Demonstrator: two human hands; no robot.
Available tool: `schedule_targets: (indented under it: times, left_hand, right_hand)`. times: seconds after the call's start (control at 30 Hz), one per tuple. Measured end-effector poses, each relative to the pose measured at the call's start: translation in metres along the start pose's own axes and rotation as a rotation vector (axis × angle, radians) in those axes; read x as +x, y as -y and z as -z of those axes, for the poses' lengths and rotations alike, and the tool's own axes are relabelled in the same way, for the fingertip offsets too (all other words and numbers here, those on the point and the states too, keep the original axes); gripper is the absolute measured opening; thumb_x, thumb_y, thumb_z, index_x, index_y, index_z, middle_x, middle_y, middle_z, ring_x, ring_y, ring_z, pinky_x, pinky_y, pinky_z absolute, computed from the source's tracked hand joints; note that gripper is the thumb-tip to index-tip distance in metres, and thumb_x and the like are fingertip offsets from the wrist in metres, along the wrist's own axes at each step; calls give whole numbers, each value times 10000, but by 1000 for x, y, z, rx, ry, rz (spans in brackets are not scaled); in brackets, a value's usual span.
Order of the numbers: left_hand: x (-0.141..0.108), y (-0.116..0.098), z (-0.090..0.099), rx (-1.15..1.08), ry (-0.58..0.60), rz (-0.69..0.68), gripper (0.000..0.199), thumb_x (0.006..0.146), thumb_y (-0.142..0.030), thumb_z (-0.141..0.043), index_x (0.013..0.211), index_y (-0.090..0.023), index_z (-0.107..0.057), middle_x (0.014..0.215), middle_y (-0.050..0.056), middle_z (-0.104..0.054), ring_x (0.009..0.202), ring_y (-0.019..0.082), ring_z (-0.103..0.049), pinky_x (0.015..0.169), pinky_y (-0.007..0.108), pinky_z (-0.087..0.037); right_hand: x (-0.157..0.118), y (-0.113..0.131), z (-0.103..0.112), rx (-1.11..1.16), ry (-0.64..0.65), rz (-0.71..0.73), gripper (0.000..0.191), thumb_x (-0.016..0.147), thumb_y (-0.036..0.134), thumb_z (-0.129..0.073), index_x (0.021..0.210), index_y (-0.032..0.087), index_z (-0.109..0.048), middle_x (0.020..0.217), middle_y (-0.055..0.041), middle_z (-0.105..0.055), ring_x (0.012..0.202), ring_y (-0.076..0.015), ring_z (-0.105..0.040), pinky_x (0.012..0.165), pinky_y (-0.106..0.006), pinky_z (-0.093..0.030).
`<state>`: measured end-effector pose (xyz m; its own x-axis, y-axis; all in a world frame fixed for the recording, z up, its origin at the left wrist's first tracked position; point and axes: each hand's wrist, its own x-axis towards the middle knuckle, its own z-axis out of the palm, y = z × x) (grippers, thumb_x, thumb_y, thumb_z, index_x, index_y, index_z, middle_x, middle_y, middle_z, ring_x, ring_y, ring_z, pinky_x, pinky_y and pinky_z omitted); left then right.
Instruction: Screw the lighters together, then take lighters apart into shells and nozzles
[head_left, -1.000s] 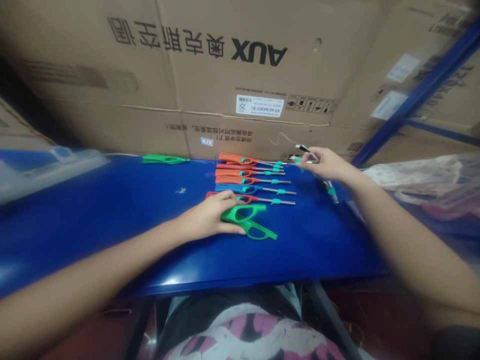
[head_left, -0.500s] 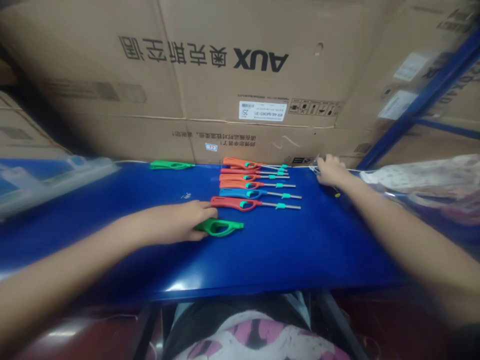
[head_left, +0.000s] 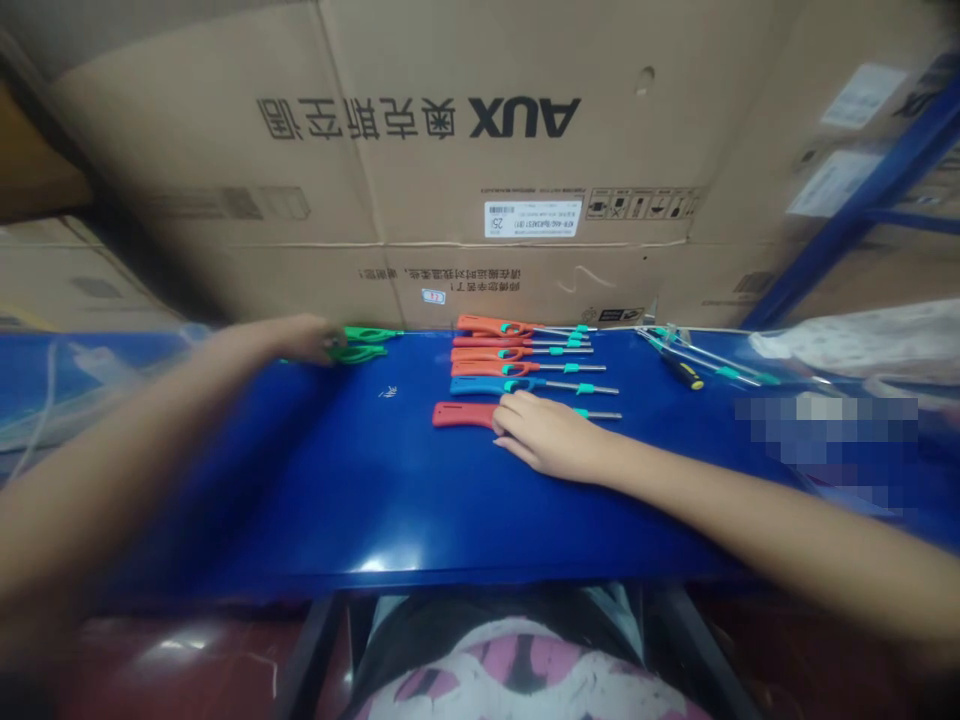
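Two bare hands work over a glossy blue counter [head_left: 420, 520] backed by a big cardboard box [head_left: 420, 215] whose "AUX" lettering is upside down. In the middle, six stick lighters lie in a row, handles left, metal stems right: at the near end a red lighter [head_left: 459, 414], next a blue lighter [head_left: 476, 386], then orange and red ones behind. The right hand [head_left: 538, 432] is on the near red lighter at its trigger; its fingers bend over the body with the thumb along the near edge, so the grip looks closed round it, how firmly I cannot tell. The left hand [head_left: 311, 340], blurred, is at the back left, against two green handles [head_left: 367, 352]; I cannot tell whether its grip has hold of them. As far as shows, six pieces have stems and teal parts, while the green handles appear to lack stems. Loose metal stems [head_left: 716, 357] lie at the back right beside a yellow-and-black screwdriver [head_left: 684, 374].
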<state>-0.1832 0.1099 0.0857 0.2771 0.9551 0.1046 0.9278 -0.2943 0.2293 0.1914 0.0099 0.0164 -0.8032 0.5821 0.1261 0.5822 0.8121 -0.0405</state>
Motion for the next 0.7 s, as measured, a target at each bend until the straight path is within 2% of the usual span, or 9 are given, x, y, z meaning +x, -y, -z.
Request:
schedule_targets:
  times: [0.07, 0.13, 0.2, 0.27, 0.33, 0.43, 0.5, 0.6, 0.7]
  left_hand:
    - [8, -1, -5, 75, 95, 4, 247, 660, 7, -647, 880, -97, -692, 518, -119, -523, 526, 67, -409, 550, 134, -303]
    - [13, -5, -8, 138, 128, -3, 333, 661, -15, -663, 986, -85, -680, 592, -92, -555, 582, 84, -416, 574, 149, -306]
    - [14, -17, -10, 181, 108, -26, 367, 699, -66, -669, 1066, -64, -651, 737, -37, -615, 669, 108, -450, 625, 173, -331]
    - [7, -42, -17, 197, 76, -82, 347, 784, -154, -646, 1120, -72, -627, 941, 32, -648, 796, 146, -510, 709, 209, -377]
    - [-9, -79, -30, 162, 68, -197, 305, 880, -279, -593, 1148, -135, -615, 1105, 51, -635, 945, 181, -555, 823, 247, -412]
    - [-43, -142, -59, -40, 168, -470, 270, 900, -387, -602, 1086, -191, -624, 1067, 38, -643, 947, 197, -603, 858, 283, -454]
    - [-64, -174, -77, -95, 266, -522, 226, 884, -335, -631, 1050, -184, -602, 1040, 49, -624, 887, 195, -613, 794, 286, -480]
    - [-82, -196, -91, -89, 276, -499, 174, 870, -197, -630, 1024, -157, -559, 1051, 81, -601, 940, 220, -609, 811, 312, -488]
    - [-84, -199, -91, -99, 259, -446, 190, 844, -143, -641, 1001, -154, -534, 1042, 83, -595, 954, 231, -601, 813, 326, -491]
  right_hand:
    - [-10, 3, 6, 88, 38, -24, 104, 989, 267, -481, 968, 180, -535, 967, -82, -617, 854, -212, -557, 724, -333, -447]
    - [-22, 7, 11, 232, 53, -77, 83, 962, 261, -535, 1001, 195, -503, 979, -56, -612, 802, -180, -560, 686, -307, -442]
    - [-33, 10, 15, 370, 44, -134, 237, 920, 264, -605, 1107, 205, -472, 1086, -59, -593, 805, -158, -569, 682, -287, -452]
    - [-40, 10, 19, 441, 25, -193, 425, 876, 278, -669, 1222, 209, -431, 1216, -86, -541, 870, -158, -583, 730, -288, -474]
    - [-42, 9, 23, 417, 51, -242, 474, 837, 308, -720, 1217, 200, -457, 1234, -100, -526, 972, -193, -580, 804, -316, -477]
    - [-38, 7, 30, 345, 170, -303, 359, 804, 339, -761, 1045, 186, -543, 1069, -76, -587, 996, -232, -567, 814, -335, -457]
    - [-35, 9, 33, 342, 228, -342, 330, 787, 331, -781, 973, 183, -552, 988, -56, -599, 925, -216, -570, 765, -312, -444]
    - [-33, 15, 36, 324, 238, -375, 349, 757, 291, -808, 948, 176, -538, 1005, -56, -588, 903, -198, -563, 756, -290, -431]
    - [-31, 20, 38, 277, 250, -382, 350, 756, 279, -808, 937, 168, -530, 1014, -61, -582, 906, -195, -561, 754, -282, -425]
